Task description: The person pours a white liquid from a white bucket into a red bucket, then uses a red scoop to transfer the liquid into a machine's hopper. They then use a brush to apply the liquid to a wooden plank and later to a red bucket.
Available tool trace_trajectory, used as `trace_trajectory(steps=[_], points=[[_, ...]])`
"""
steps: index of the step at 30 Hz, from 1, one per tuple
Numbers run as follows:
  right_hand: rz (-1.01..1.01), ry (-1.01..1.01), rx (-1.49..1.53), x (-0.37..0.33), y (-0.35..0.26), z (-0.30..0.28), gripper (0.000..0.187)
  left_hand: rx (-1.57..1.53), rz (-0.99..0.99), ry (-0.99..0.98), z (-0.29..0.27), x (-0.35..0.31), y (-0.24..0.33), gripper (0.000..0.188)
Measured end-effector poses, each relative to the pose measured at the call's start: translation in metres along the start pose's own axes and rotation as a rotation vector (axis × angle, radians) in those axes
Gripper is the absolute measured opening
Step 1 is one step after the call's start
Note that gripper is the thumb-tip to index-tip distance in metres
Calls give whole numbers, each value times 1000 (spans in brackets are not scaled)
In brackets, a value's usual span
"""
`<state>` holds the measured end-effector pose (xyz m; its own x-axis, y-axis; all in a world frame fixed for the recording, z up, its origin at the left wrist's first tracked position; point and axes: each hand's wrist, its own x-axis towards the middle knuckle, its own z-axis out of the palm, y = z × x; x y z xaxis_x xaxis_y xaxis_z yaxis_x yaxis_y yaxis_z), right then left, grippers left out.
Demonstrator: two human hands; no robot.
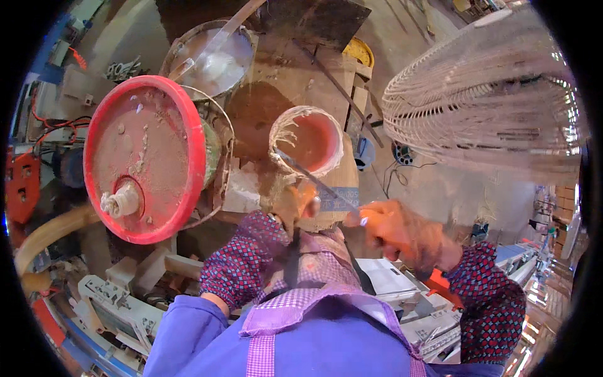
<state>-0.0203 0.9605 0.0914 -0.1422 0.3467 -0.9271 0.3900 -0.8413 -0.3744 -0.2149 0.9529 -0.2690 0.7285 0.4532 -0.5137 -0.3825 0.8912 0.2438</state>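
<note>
My right hand (391,225), in an orange glove, is closed round the near end of a long thin metal scraper (320,186). The scraper slants up to the left, its far end at the crusted rim of a small bucket (338,146). Inside, the bucket is reddish, with pale dried paste thick along its edge. Just below the bucket my left hand (298,202), smeared by motion, is curled against its near side. The fingers seem to grip it, though the bucket partly hides them. Patterned sleeve covers and a checked apron show below.
At left stands a large bucket with a dusty red lid (151,147) and a wire handle. Behind it, an open bucket (182,47) holds pale liquid and a stick. A large bundle of pale strands (477,94) fills the upper right. Cardboard (342,200) lies beneath the small bucket.
</note>
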Motion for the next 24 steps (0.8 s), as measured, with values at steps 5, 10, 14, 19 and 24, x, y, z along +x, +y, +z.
trace_trajectory(steps=[5,10,14,19,24], points=[[-53,87,-3,19,2,45,30,786,211,171,54,-6,6,18],[-38,18,11,29,1,64,31,149,78,241,38,19,-11,17],[-215,207,-219,-4,-9,34,30,10,94,333,114,-14,24,13],[-560,559,-712,-22,-6,13,25,31,82,338,108,-8,23,11],[-593,567,-902,-11,-50,20,19,261,183,335,96,-9,14,16]])
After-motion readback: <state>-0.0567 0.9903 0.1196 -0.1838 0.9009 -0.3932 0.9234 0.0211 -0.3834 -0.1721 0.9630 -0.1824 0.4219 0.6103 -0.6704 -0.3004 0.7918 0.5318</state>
